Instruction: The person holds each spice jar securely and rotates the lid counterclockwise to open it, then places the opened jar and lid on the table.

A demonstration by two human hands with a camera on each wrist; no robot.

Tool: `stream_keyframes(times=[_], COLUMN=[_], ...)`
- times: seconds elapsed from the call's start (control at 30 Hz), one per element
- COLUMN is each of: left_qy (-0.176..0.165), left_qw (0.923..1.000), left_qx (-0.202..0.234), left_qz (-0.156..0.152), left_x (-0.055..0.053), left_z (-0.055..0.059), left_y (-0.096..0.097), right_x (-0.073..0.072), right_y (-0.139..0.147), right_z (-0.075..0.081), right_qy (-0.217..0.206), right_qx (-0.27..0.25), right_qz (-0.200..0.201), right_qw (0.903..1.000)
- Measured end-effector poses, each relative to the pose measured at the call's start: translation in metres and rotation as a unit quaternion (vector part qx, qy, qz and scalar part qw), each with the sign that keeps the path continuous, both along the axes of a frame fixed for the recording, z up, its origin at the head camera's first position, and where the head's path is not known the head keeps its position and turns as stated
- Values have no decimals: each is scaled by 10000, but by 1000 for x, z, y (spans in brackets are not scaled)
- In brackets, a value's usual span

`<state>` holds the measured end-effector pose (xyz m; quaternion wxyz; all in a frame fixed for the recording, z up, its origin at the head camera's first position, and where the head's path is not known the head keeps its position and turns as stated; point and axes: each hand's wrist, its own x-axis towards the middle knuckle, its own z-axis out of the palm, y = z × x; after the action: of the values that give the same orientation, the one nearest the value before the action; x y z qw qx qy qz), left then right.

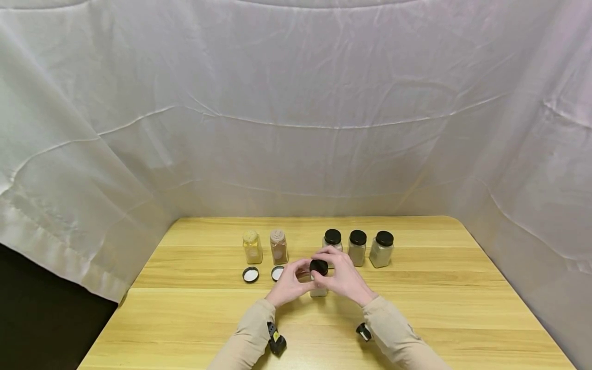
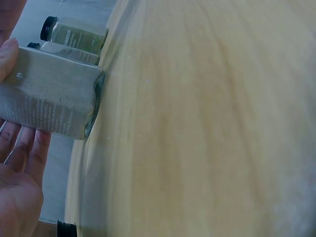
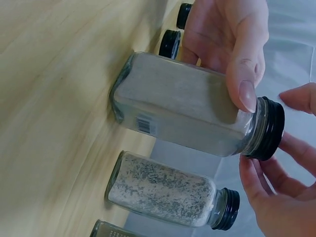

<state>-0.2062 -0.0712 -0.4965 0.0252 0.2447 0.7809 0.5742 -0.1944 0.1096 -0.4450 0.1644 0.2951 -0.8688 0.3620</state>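
A clear square spice jar [image 1: 318,292] with pale contents stands upright between both hands, near the table's middle. My left hand [image 1: 289,284] grips its side, the thumb near the neck in the right wrist view. In the left wrist view, the fingers of that hand [image 2: 22,187] lie under the glass [image 2: 49,94]. My right hand [image 1: 344,277] has its thumb and fingers curled around the black screw lid [image 3: 270,129], which sits on the jar. Whether the base touches the table is hard to tell.
Three black-lidded jars [image 1: 381,250] stand behind and to the right. At back left are a yellow jar [image 1: 253,251] and a brownish jar [image 1: 279,251], their perforated tops uncovered. Two black lids with white linings [image 1: 251,275] lie before them. Pale curtains [image 1: 296,159] surround the wooden table [image 1: 462,313].
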Motion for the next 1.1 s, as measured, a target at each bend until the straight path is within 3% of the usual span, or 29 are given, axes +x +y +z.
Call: stream_keyframes(times=[0.27, 0.63, 0.8, 1.1], left_qy=[-343, -22, -30, -220], left_qw=[9994, 10000, 9999, 9997], left_qx=[-5, 12, 128, -99], left_qz=[33, 29, -6, 43], left_x=[-5, -7, -6, -5], left_z=[-9, -12, -12, -9], left_y=[-2, -2, -2, -2], right_x=[1, 2, 3, 2], right_y=[-2, -2, -1, -4], right_z=[-2, 3, 4, 1], right_qy=[127, -205, -261, -85], right_qx=[-154, -65, -89, -117], right_qz=[-605, -107, -58, -733], right_qw=[9980, 9997, 9996, 9972])
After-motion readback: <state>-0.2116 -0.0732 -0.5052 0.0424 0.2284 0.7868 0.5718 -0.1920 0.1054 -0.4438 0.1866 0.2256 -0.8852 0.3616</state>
